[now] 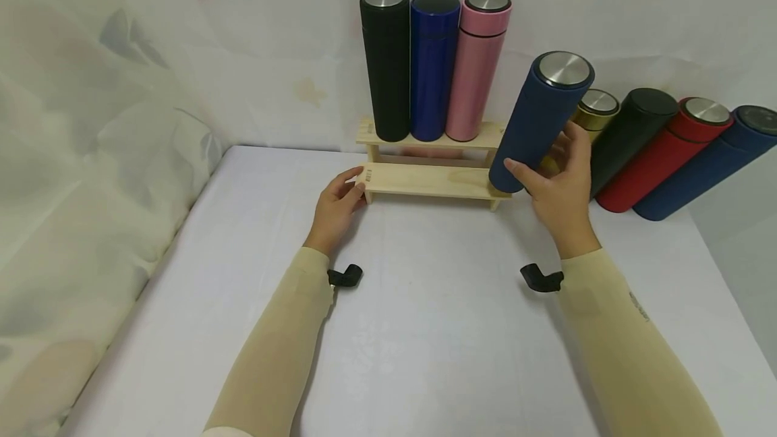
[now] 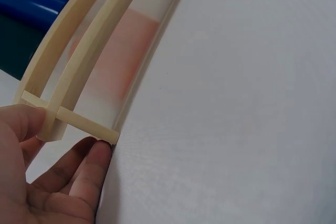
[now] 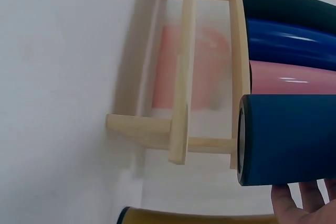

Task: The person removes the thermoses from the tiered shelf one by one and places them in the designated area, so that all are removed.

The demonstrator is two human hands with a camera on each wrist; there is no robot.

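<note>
3 bottles [image 1: 434,76] stand on 1 rack [image 1: 425,180]; right hand [image 1: 561,187] holds 1 bottle [image 1: 537,128].

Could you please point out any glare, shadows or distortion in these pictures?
Head view: shadow beside the right sleeve, sheen on the lid of the held bottle; left wrist: the wooden rack looks bowed; right wrist: bright streaks on the pink bottle.

Fingers [image 2: 92,174] hold a wooden rack [image 2: 92,51] by one end, near green, blue and pink cylinders [image 2: 31,3].
</note>
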